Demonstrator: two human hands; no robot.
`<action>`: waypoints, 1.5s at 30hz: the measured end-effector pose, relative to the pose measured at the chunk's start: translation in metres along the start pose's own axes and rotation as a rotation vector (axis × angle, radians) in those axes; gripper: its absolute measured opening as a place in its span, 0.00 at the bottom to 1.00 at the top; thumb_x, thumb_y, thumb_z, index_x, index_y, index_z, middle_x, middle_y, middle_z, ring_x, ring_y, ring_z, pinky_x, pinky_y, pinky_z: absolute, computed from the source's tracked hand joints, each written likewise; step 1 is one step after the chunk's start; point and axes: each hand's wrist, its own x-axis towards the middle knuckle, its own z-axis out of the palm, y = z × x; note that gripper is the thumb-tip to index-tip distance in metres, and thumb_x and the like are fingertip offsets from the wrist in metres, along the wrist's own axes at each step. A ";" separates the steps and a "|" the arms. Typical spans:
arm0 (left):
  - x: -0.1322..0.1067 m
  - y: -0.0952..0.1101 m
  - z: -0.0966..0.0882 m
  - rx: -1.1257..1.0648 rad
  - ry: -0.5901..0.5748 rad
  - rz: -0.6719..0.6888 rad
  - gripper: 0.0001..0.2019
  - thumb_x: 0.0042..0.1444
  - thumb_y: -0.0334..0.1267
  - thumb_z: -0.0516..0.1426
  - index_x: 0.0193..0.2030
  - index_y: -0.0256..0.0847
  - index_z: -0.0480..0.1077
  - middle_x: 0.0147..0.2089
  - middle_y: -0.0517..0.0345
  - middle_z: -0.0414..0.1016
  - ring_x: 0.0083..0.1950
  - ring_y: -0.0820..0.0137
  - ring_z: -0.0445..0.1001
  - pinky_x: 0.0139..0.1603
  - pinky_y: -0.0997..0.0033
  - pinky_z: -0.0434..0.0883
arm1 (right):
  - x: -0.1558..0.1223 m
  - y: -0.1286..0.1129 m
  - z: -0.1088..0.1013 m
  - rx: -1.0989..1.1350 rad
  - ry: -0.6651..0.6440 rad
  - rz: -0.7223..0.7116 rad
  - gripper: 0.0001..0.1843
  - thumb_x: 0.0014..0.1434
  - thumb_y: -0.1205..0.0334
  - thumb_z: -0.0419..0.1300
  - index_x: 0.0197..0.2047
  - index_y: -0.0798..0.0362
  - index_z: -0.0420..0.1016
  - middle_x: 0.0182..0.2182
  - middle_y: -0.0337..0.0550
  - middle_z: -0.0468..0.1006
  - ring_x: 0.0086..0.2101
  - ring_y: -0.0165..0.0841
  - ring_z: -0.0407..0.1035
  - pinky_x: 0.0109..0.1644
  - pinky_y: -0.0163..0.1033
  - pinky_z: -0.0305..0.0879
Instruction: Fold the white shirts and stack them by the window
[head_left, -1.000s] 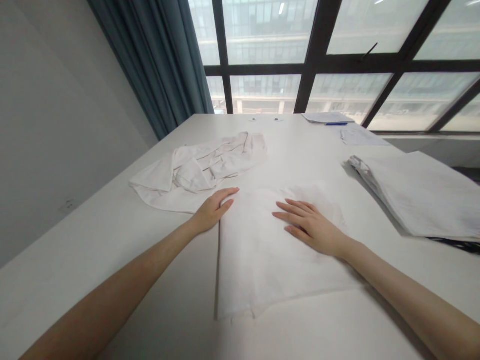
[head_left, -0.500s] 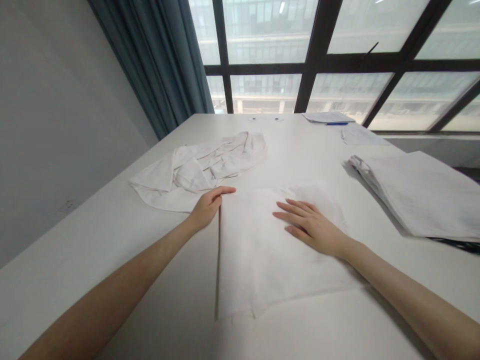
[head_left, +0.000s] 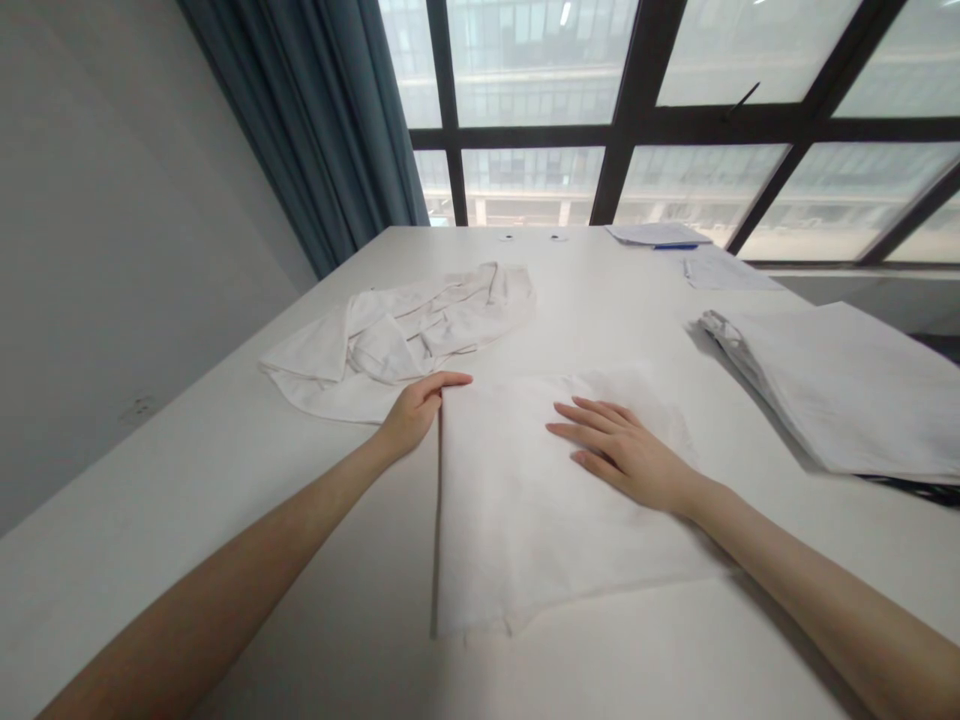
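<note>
A flat white cloth [head_left: 525,520] lies spread on the white table [head_left: 225,520] in front of me. My left hand [head_left: 415,407] sits at the cloth's far left corner, fingers curled around its edge in a pinch. My right hand [head_left: 622,450] rests flat on the cloth's upper middle, fingers stretched out and slightly apart, pressing it down.
A crumpled pile of white cloths [head_left: 405,335] lies behind my left hand. A stack of folded white cloths [head_left: 840,385] sits at the right. Papers [head_left: 656,234] and a blue pen [head_left: 673,246] lie near the window. A blue curtain [head_left: 315,120] hangs at the back left.
My left hand went from lying flat with fingers stretched to curling its fingers around the cloth's far left edge. My right hand has stayed in place.
</note>
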 end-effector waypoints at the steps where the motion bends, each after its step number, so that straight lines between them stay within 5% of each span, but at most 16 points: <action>1: 0.000 0.000 0.000 0.001 0.000 0.001 0.25 0.47 0.29 0.46 0.49 0.36 0.77 0.53 0.53 0.78 0.58 0.62 0.72 0.66 0.57 0.63 | 0.000 0.000 0.000 0.001 0.004 -0.001 0.24 0.70 0.52 0.46 0.67 0.43 0.64 0.67 0.43 0.60 0.66 0.43 0.52 0.66 0.57 0.52; 20: 0.002 -0.006 0.001 -0.142 -0.038 0.012 0.22 0.49 0.29 0.51 0.49 0.37 0.76 0.54 0.52 0.78 0.57 0.63 0.73 0.64 0.59 0.64 | 0.000 -0.001 0.000 0.003 -0.011 0.015 0.24 0.70 0.51 0.46 0.67 0.42 0.64 0.68 0.41 0.59 0.66 0.43 0.52 0.66 0.57 0.52; 27: 0.003 -0.003 -0.007 -0.242 -0.093 0.043 0.17 0.58 0.39 0.57 0.52 0.37 0.74 0.57 0.47 0.75 0.59 0.60 0.72 0.63 0.59 0.66 | 0.000 0.001 0.000 0.029 -0.033 0.029 0.25 0.70 0.51 0.45 0.67 0.42 0.63 0.68 0.42 0.58 0.66 0.42 0.51 0.67 0.57 0.50; 36: 0.002 -0.005 -0.007 -0.373 -0.218 -0.023 0.26 0.54 0.48 0.63 0.56 0.37 0.72 0.60 0.42 0.73 0.59 0.57 0.74 0.59 0.57 0.71 | 0.000 0.000 -0.031 0.219 -0.161 0.024 0.24 0.65 0.51 0.53 0.62 0.44 0.70 0.65 0.43 0.64 0.63 0.44 0.60 0.66 0.53 0.56; 38: 0.001 -0.006 -0.005 -0.356 -0.217 -0.043 0.24 0.53 0.47 0.63 0.55 0.37 0.73 0.58 0.43 0.75 0.57 0.58 0.75 0.58 0.58 0.72 | 0.001 0.009 -0.034 0.237 -0.083 0.068 0.21 0.66 0.51 0.51 0.58 0.45 0.74 0.61 0.44 0.70 0.59 0.43 0.65 0.63 0.52 0.60; 42: -0.001 -0.006 -0.004 -0.280 -0.171 -0.059 0.19 0.53 0.41 0.62 0.51 0.38 0.77 0.53 0.48 0.79 0.53 0.60 0.78 0.56 0.60 0.73 | -0.001 0.044 -0.023 0.048 0.298 0.319 0.23 0.65 0.51 0.49 0.57 0.52 0.73 0.57 0.54 0.73 0.58 0.49 0.65 0.62 0.60 0.58; 45: -0.002 -0.005 -0.004 -0.200 -0.136 -0.048 0.18 0.53 0.40 0.61 0.50 0.39 0.79 0.51 0.49 0.80 0.51 0.60 0.79 0.55 0.60 0.73 | -0.006 0.071 -0.013 0.068 0.359 0.511 0.26 0.63 0.49 0.50 0.59 0.53 0.69 0.53 0.56 0.76 0.53 0.50 0.69 0.56 0.61 0.64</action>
